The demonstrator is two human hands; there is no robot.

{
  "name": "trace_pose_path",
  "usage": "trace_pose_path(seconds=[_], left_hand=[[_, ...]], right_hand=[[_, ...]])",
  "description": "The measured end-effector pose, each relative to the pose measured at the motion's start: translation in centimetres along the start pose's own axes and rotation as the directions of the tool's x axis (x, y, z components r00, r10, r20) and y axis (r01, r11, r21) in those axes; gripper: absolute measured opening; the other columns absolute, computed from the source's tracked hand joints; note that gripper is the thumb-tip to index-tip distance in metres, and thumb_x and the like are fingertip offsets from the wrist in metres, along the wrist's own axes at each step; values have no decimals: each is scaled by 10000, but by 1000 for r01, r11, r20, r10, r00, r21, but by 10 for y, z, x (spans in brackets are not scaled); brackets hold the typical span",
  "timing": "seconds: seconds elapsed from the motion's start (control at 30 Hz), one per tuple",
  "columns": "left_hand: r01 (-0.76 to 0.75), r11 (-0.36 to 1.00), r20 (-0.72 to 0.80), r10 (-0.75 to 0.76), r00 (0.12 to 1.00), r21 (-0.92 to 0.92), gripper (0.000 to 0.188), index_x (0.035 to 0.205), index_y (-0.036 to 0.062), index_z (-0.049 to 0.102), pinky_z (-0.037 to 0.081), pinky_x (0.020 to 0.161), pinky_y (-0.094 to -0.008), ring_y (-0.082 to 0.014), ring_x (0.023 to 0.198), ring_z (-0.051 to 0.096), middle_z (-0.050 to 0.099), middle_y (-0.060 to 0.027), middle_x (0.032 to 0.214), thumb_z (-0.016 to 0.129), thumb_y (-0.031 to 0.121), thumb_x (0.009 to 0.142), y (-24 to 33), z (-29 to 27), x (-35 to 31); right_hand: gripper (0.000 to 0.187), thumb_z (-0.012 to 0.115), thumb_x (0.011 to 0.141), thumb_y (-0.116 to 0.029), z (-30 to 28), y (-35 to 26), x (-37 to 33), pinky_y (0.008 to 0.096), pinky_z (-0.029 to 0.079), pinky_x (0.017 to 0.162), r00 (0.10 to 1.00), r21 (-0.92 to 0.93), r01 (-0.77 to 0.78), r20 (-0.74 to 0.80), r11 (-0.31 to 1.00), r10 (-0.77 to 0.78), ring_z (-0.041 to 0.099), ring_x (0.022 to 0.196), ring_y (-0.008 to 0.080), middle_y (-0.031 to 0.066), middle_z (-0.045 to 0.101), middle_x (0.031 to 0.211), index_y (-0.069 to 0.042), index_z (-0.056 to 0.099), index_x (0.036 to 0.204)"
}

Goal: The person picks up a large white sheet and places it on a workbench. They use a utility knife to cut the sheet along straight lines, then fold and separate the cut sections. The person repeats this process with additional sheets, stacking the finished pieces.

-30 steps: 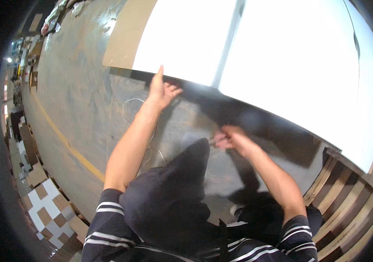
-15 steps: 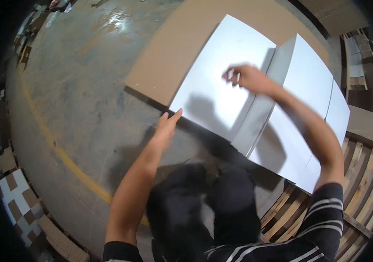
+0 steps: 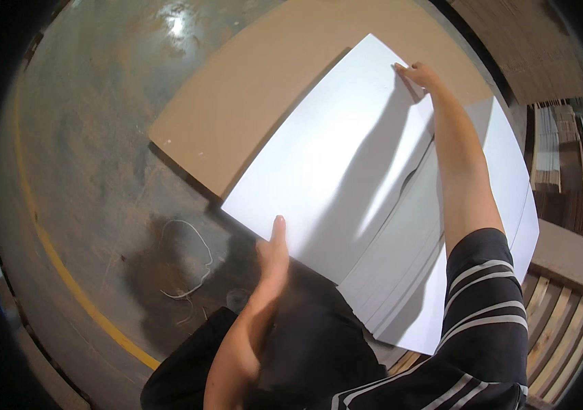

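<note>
Large white boards lie in a stack, with a slanted grey band of layered edges along their right side. My left hand grips the near edge, its thumb on the white top face and its fingers hidden beneath. At the far edge, my right hand holds the boards by the far right corner, with some fingers out of sight. More white board extends to the right, partly behind my right arm. Under everything lies a wide brown cardboard sheet.
A slatted wooden pallet is at the lower right. Piles of flat cardboard stand at the far right. A loop of pale strap lies on the grey floor, and a yellow line curves along the left.
My right hand has moved from above the white face to the far edge and taken hold. My left hand has shifted along the near edge, thumb now on top. The view has moved closer.
</note>
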State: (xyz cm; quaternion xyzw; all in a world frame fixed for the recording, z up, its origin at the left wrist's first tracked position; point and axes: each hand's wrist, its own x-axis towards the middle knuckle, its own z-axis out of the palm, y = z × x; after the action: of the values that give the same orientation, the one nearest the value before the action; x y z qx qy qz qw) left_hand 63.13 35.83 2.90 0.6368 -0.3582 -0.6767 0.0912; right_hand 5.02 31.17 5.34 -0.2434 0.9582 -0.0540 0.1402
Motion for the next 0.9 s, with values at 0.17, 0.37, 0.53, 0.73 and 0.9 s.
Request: trace_pose_path(seconds=[0.17,0.37,0.53,0.73,0.9], left_hand=[[-223,974,-67,225,972,46,674,1102,-185,677,517,919,-419,-290,1031,692,729,-284,1076,694,473,955,3,-3,-10],[-68,998,-74,68,995,1,529,1182,-117,673,515,894,-354,-201,1005,653,731,-164,1099,724,368,977,3,-2,-1],[-22,1000,-9,22,1000,-20,520,1218,-92,664,522,891,-355,-207,1006,664,734,-156,1100,728,363,973,4,-4,-3],[-72,996,-31,70,997,-61,534,1239,-87,650,521,916,-354,-219,1034,677,735,-160,1115,737,362,965,6,-3,-6],[-43,999,-97,43,994,11,602,1072,-134,701,540,876,-416,-273,967,705,744,-241,1017,781,440,909,1,-1,-3]], right_hand=[[801,589,910,-727,7,-2,8,435,556,844,992,234,48,99,971,-73,715,956,298,203,729,1132,3,706,1218],[728,612,934,-645,4,4,13,421,519,917,997,322,27,56,946,-47,649,1088,259,151,680,1257,-60,621,1367],[880,475,936,-753,7,20,22,451,497,985,996,278,-64,75,958,45,633,1179,286,199,631,1362,-53,541,1465],[920,415,943,-773,7,29,31,500,478,1020,958,351,-222,251,910,137,571,1277,337,186,553,1465,-76,446,1543],[925,358,957,-772,10,39,38,540,472,1019,951,306,-213,285,928,124,499,1349,354,205,484,1521,-77,415,1564]])
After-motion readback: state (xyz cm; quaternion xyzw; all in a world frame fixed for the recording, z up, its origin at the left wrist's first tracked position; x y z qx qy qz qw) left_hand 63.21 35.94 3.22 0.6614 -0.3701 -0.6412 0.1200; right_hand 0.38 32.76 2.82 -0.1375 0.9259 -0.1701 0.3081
